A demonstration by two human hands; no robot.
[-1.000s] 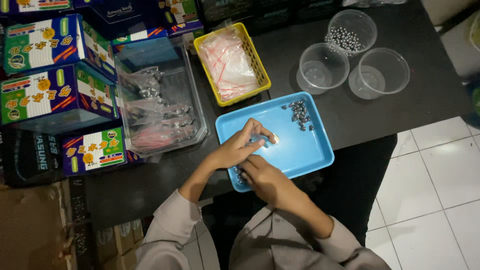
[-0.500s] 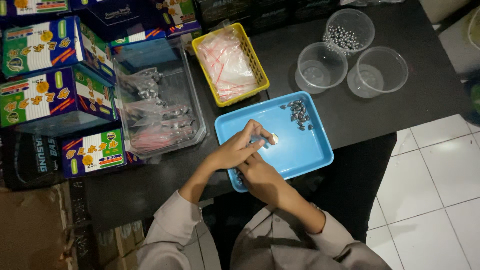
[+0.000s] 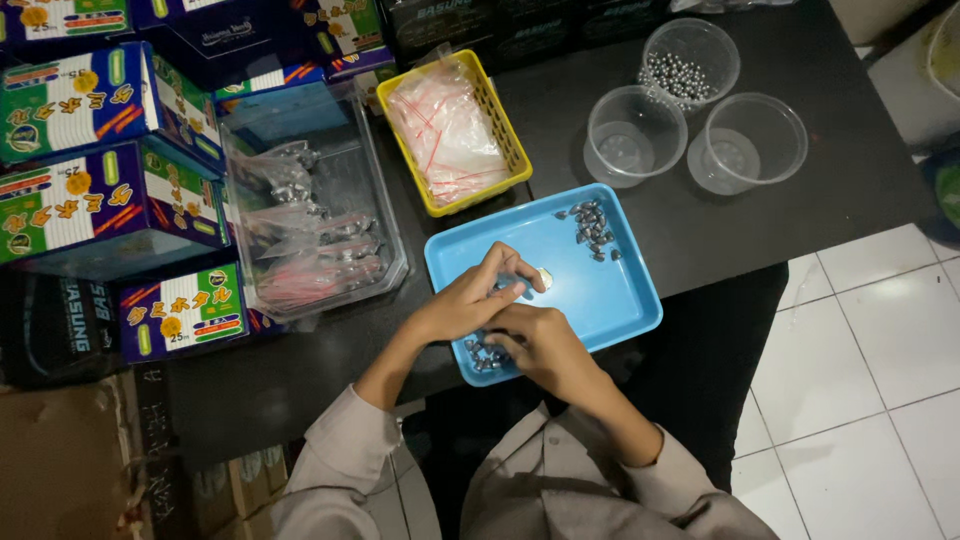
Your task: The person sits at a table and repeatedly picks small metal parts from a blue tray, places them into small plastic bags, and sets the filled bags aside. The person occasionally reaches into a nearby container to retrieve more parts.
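Both hands work over a shallow blue tray that sits at the near edge of a dark surface. The left hand is curled, its fingertips pinched around a small clear plastic bag, with a pale round spot showing just beyond the fingertips; what that spot is cannot be told. The right hand lies just beneath the left, touching it, with its fingers bent down onto a small heap of metal balls in the near left corner of the tray; whether it grips any of them is hidden by the knuckles. A second cluster of the same dark balls lies in the far part of the tray, well apart from the hands. Behind the tray stands a yellow basket filled with empty clear bags with red strips. To its left a clear plastic bin holds filled bags. Colourful cardboard boxes are stacked at the far left. On the far right of the surface stand three clear round tubs: one holds shiny balls, and the other two look empty. A pale tiled floor shows at the right.
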